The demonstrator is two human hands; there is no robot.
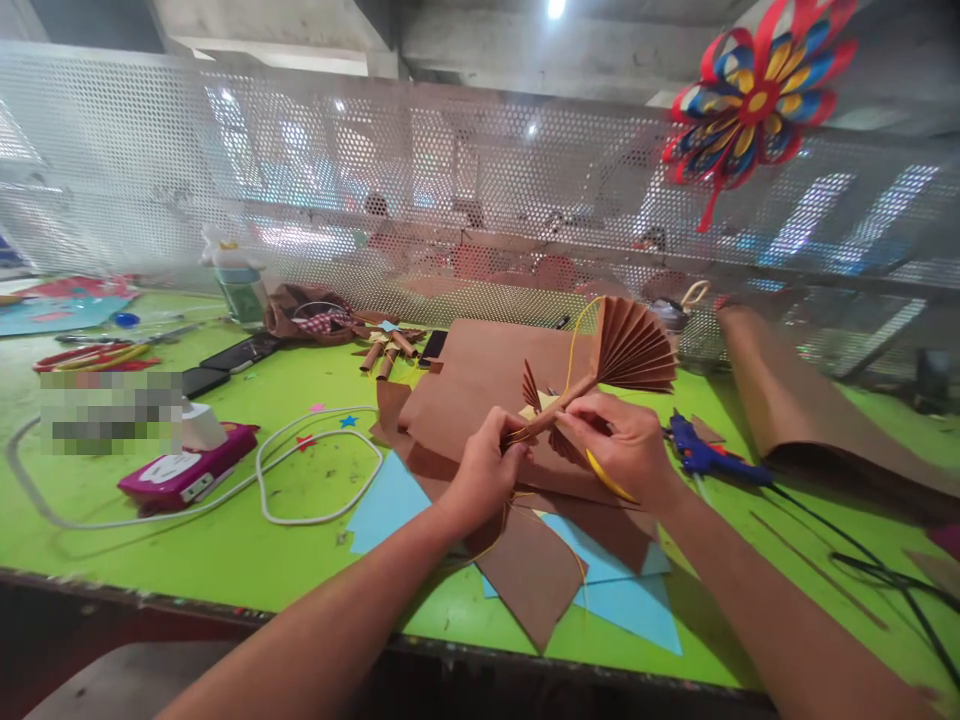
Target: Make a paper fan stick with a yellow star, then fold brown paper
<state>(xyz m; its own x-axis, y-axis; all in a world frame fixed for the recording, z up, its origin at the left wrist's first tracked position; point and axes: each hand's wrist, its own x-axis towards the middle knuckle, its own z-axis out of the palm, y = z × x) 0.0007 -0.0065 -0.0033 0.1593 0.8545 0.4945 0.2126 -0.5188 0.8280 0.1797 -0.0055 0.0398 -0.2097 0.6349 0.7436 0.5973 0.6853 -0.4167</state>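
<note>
A rolled brown paper tube point(576, 391) slants up to the right, with a large pleated paper fan point(637, 350) at its upper end. My left hand point(489, 468) is closed round the tube's lower end. Fingertips of my right hand point(626, 440) are pinched together against the tube's middle. A yellow cord point(574, 345) arches up to the fan and shows again under my right palm; the exact pinch point is partly hidden. Smaller pleated pieces point(530, 388) stick out beside the tube. Underneath lie brown paper sheets point(465, 385) and light blue paper point(390, 505).
A blue glue gun point(697, 450) with a black cable lies at right, before a large rolled brown sheet point(772, 390). At left are a purple power strip point(187, 470), white cable point(319, 432), phones point(240, 352) and scissors point(97, 357). Behind stands a perforated metal screen point(450, 170); a paper flower point(757, 100) hangs upper right.
</note>
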